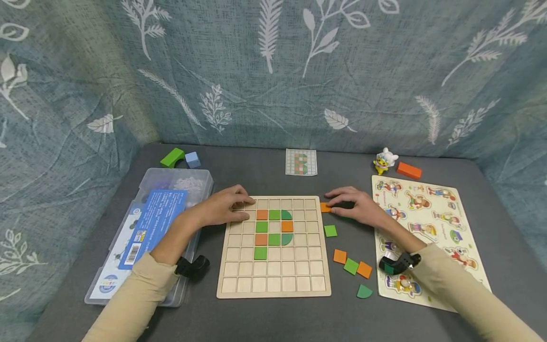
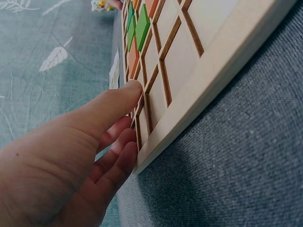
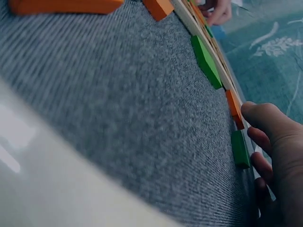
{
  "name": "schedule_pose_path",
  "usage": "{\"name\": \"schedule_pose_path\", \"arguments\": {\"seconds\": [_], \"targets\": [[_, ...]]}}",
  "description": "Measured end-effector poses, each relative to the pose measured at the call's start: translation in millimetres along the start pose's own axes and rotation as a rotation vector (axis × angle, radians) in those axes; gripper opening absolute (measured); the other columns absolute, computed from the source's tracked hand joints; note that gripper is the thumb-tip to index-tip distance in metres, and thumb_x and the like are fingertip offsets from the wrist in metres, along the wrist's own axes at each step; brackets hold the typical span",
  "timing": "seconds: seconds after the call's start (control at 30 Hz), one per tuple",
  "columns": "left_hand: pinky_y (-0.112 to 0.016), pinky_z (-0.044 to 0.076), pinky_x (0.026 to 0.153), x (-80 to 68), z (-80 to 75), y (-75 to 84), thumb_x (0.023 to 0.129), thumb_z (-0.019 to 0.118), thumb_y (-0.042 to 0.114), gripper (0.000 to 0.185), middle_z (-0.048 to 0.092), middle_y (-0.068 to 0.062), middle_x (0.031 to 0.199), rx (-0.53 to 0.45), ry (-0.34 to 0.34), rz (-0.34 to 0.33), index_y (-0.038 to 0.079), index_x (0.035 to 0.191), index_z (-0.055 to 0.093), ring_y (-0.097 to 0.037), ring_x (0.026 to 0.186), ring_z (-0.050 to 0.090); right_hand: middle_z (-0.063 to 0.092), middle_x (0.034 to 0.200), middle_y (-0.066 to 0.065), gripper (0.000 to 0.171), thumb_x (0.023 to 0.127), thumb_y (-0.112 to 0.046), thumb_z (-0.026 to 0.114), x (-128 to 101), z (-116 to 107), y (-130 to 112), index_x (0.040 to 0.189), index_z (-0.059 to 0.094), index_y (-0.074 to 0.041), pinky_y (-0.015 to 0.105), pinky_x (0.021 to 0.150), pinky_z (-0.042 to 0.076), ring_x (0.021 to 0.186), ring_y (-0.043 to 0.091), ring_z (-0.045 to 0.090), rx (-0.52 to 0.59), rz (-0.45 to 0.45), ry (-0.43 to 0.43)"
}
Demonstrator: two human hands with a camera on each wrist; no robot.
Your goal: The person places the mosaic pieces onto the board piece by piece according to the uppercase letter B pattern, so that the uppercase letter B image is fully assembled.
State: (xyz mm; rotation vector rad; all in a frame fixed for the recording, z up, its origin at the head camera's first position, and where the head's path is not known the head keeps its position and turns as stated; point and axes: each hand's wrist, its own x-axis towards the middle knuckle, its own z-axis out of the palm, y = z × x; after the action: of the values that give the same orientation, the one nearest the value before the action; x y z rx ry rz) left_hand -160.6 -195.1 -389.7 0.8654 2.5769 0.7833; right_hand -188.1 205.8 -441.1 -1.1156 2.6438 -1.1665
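A wooden grid board [image 1: 238,283] lies flat on the table, with green and orange square tiles and two dark green quarter-round tiles [image 1: 287,239] set in its cells. On the board's upper left corner rests my left hand [image 1: 222,207], thumb and fingertips against the wood, no tile in it. My right hand [image 1: 356,205] is at the board's upper right edge, fingers loosely bent, thumb tip beside an orange square tile [image 1: 325,207]. Whether the thumb touches that tile is hard to tell. Below the fingers, a green tile [image 3: 240,149] shows in the right wrist view.
Right of the board lie loose tiles: a green square [image 1: 330,231], several more squares and a quarter-round [image 1: 364,291]. A pattern card [image 1: 301,162] is behind. A picture puzzle board [image 1: 431,228], toy figure [image 1: 384,160] and orange block [image 1: 409,170] stand right, a plastic case [image 1: 201,180] left.
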Motion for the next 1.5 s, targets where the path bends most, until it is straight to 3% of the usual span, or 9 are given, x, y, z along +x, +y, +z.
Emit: {"name": "schedule_pose_path", "arguments": {"seconds": [0.43, 0.73, 1.17, 1.5], "targets": [[-0.041, 0.050, 0.091, 1.4, -1.5, -0.9, 0.092, 0.067, 0.021, 0.038, 0.056, -0.010, 0.114, 0.005, 0.003, -0.013, 0.005, 0.127, 0.063, -0.022, 0.103, 0.059, 0.068, 0.120, 0.009, 0.022, 0.083, -0.006, 0.075, 2, 3, 2, 0.103, 0.076, -0.014, 0.044, 0.099, 0.044, 0.120, 0.027, 0.053, -0.038, -0.073, 0.023], [-0.041, 0.050, 0.093, 1.3, -1.7, 0.9, 0.092, 0.067, 0.021, 0.038, 0.056, -0.009, 0.114, 0.004, 0.005, -0.025, 0.006, 0.128, 0.064, -0.023, 0.104, 0.060, 0.070, 0.114, 0.008, 0.022, 0.080, -0.001, 0.076, 2, 4, 3, 0.097, 0.077, -0.014, 0.040, 0.097, 0.045, 0.117, 0.027, 0.053, -0.080, -0.179, 0.054], [-0.040, 0.050, 0.090, -0.2, 0.0, -1.8, 0.093, 0.066, 0.023, 0.039, 0.056, -0.008, 0.113, 0.003, 0.007, -0.016, 0.006, 0.128, 0.063, -0.021, 0.102, 0.059, 0.071, 0.112, 0.006, 0.025, 0.077, -0.004, 0.079, 3, 1, 0, 0.099, 0.077, -0.015, 0.044, 0.092, 0.048, 0.113, 0.025, 0.054, -0.178, -0.253, 0.044], [-0.040, 0.050, 0.090, 0.6, 0.7, -2.7, 0.093, 0.066, 0.022, 0.039, 0.056, -0.009, 0.114, -0.003, -0.006, -0.015, 0.006, 0.128, 0.063, -0.021, 0.102, 0.059, 0.070, 0.104, 0.006, 0.020, 0.076, -0.005, 0.080, 8, 2, -8, 0.095, 0.077, -0.012, 0.038, 0.083, 0.050, 0.101, 0.022, 0.059, -0.292, -0.325, 0.085]]}}
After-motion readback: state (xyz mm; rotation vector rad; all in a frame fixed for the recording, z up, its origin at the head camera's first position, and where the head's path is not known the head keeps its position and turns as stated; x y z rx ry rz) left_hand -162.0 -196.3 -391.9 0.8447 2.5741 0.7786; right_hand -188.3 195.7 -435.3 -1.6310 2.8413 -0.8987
